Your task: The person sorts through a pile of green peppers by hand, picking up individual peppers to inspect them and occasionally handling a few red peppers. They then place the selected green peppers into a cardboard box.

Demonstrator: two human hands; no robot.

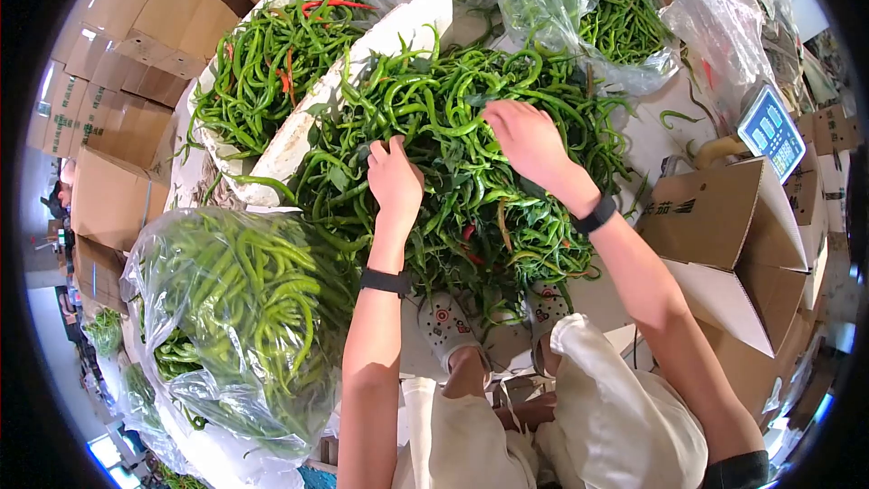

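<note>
A big heap of long green chili peppers, mixed with dark leaves and a few red ones, lies in front of me. My left hand is over the heap's left part, its fingers curled down among the peppers; what they hold, if anything, is hidden. Over the upper middle, my right hand points left with fingers pinched together. A curved green chili pepper runs to its fingertips and appears gripped there.
At the upper left stands a white foam box of green and red peppers. Clear plastic bags of peppers sit at the lower left and top right. An open cardboard box and a scale display are at right. Stacked cartons line the left.
</note>
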